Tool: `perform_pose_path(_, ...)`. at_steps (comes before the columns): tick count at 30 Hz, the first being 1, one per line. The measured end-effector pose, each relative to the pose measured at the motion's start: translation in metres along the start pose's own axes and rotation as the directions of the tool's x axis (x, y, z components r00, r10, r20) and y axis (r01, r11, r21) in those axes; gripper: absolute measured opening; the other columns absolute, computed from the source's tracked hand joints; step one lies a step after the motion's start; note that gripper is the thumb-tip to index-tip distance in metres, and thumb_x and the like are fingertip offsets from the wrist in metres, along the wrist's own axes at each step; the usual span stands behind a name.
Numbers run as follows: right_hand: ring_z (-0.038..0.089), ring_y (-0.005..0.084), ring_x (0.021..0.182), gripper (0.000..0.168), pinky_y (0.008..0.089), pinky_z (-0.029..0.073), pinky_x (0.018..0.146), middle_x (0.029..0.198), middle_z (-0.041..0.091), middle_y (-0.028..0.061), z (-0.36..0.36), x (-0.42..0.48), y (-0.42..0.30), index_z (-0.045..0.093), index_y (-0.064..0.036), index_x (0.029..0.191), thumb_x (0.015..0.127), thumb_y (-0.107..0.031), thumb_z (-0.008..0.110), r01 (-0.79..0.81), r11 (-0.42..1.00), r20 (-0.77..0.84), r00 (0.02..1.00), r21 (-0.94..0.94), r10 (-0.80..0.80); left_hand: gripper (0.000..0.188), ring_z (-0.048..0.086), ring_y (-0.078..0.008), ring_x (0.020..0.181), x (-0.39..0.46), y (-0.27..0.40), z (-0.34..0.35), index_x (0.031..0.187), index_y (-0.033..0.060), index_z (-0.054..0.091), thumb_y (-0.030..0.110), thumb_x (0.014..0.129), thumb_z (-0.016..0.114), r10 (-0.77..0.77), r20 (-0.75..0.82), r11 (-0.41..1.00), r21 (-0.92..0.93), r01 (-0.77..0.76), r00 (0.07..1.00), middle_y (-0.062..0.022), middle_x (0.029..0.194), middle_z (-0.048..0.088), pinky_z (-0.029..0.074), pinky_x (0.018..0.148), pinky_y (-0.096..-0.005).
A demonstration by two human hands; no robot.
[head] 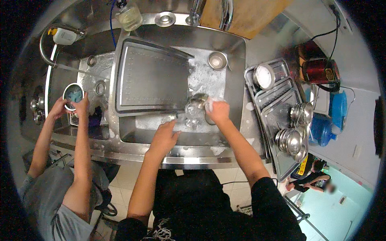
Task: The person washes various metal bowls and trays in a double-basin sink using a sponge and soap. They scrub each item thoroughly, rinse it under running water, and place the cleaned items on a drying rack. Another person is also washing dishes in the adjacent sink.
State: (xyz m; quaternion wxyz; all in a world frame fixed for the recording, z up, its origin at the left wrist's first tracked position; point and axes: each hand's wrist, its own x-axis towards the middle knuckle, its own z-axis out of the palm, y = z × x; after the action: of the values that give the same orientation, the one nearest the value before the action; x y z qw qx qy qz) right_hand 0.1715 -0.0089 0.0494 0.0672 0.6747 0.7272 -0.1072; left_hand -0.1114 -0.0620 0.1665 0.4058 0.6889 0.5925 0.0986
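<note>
My right hand (219, 111) is closed around a white, suds-covered wad (209, 104); whether it is sponge or cloth cannot be made out. Just left of it, in the right-hand sink basin, is a shiny rounded metal vessel (197, 101), partly lost in glare and foam. Part of another metal rim (210, 118) shows below my right hand. My left hand (164, 135) hovers over the basin's front side, thumb and fingers apart, with nothing visible in it. Beyond it, a large metal tray (159, 75) leans across the basin. A steel cup (217, 60) stands in the far right corner.
At the left basin (102, 132), a co-worker's hands hold a white-rimmed bowl (73, 96) near running water. Stacked trays (265, 105) with metal bowls (289, 140) line the right counter. A faucet (196, 12) and soap bottle (129, 18) stand behind.
</note>
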Motion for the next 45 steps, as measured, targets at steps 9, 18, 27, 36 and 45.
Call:
perform_pose_path(9,0.070,0.0336,0.090,0.024,0.0445,0.055,0.079,0.093,0.071,0.0184,0.024,0.079,0.022,0.071,-0.006,0.090,0.074,-0.025,0.069,-0.301,0.949,0.100,0.952,0.100,0.291,0.046,0.057,-0.0352,0.116,-0.012,-0.018,0.029,0.133,0.0035,0.052,0.024,0.093,0.063,0.083,0.213,0.995,0.044,-0.094,0.974,-0.0197,0.126,0.060,0.046,0.099,-0.0427)
perform_pose_path(18,0.065,0.0198,0.065,0.015,0.0357,0.052,0.057,0.078,0.067,0.0086,0.052,0.054,0.033,0.064,-0.004,0.091,0.078,-0.009,0.069,-0.467,0.226,0.444,0.884,0.855,0.150,0.051,0.059,-0.0283,0.116,-0.018,-0.042,0.028,0.138,0.0046,0.047,0.024,0.094,0.064,-0.045,0.146,0.962,-0.260,0.082,0.988,-0.0151,0.130,0.058,0.049,0.096,-0.0394)
perform_pose_path(27,0.060,0.0154,0.064,0.022,0.0308,0.049,0.058,0.075,0.063,0.0037,-0.065,-0.003,-0.016,0.061,-0.004,0.098,0.082,-0.011,0.074,-0.236,0.154,0.219,0.968,0.959,0.120,0.066,0.057,-0.0289,0.118,0.064,0.021,0.031,0.150,0.0071,0.027,0.014,0.095,0.063,-0.111,0.286,0.138,-0.944,0.300,0.952,-0.0154,0.137,0.050,0.052,0.094,-0.0402)
perform_pose_path(36,0.059,0.0171,0.061,0.028,0.0353,0.048,0.059,0.065,0.060,0.0096,-0.125,-0.066,-0.052,0.062,-0.003,0.085,0.087,-0.029,0.072,-0.068,0.605,-0.140,0.946,0.793,0.291,0.058,0.059,-0.0208,0.118,0.089,0.025,0.048,0.125,0.0054,0.061,-0.018,0.075,0.043,0.101,-0.349,0.598,-0.727,-0.337,0.932,-0.0090,0.125,0.063,0.044,0.103,-0.0318)
perform_pose_path(45,0.064,0.0312,0.080,0.018,0.0409,0.052,0.072,0.093,0.065,0.0184,-0.087,-0.071,-0.086,0.061,0.000,0.099,0.090,-0.016,0.060,0.262,0.574,-0.283,0.958,0.776,-0.055,0.062,0.059,-0.0216,0.113,0.072,0.041,0.047,0.138,0.0083,0.046,-0.010,0.079,0.049,-0.302,0.030,0.286,-0.951,0.121,0.953,-0.0083,0.129,0.058,0.050,0.093,-0.0348)
